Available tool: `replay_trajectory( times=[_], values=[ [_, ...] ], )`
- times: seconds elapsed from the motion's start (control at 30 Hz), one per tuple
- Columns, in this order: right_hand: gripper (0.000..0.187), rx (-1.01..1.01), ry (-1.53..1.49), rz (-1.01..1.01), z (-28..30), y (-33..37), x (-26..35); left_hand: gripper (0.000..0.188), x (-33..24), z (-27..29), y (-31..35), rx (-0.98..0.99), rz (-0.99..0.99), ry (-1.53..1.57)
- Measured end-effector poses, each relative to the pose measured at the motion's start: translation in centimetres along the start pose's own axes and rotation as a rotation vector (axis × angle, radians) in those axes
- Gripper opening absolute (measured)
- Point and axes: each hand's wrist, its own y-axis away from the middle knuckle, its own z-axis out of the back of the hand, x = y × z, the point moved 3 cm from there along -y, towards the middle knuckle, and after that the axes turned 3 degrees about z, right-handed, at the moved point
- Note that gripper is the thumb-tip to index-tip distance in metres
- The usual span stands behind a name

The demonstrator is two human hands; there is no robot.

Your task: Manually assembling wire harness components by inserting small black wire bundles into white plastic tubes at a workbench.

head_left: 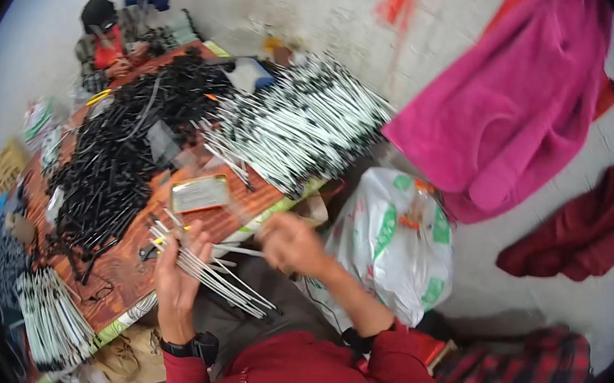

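Note:
Several thin white rods with dark tips (226, 285) lie fanned across my left hand (183, 264), which grips them over my lap at the table's near edge. My right hand (290, 243) is raised just to the right of the rods. Motion smears its fingers, so I cannot make out whether it holds anything. A shallow rectangular tray of thin pale pieces (200, 194) sits on the table just beyond my left hand. Beside that hand, a small dark tool (146, 252) lies partly hidden on the tabletop.
Heaped black pieces (111, 163) cover the middle of the wooden table (117, 293). White rods are piled at the back right (314, 121) and bundled at the near left (54, 318). A stuffed plastic bag (392, 238) stands to my right. Another person (102, 43) sits at the far end.

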Motion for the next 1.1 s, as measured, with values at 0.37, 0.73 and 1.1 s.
replay_trajectory(
  times=[0.37, 0.73, 1.1],
  values=[
    [0.006, 0.065, 0.226, -0.096, -5.4, 3.5, -2.6, 0.033, -2.3, 1.7, 1.7, -0.116, -0.369, -0.154],
    [0.015, 0.239, -0.031, -0.358, -7.3, 4.4, -4.2, 0.034, -3.5, 0.6, 3.7, -0.117, -0.441, -0.026],
    [0.027, 0.700, 0.431, -0.273, -7.4, 3.9, -1.5, 0.016, -3.7, -0.6, 4.1, 0.064, -0.294, -0.245]
  ],
)
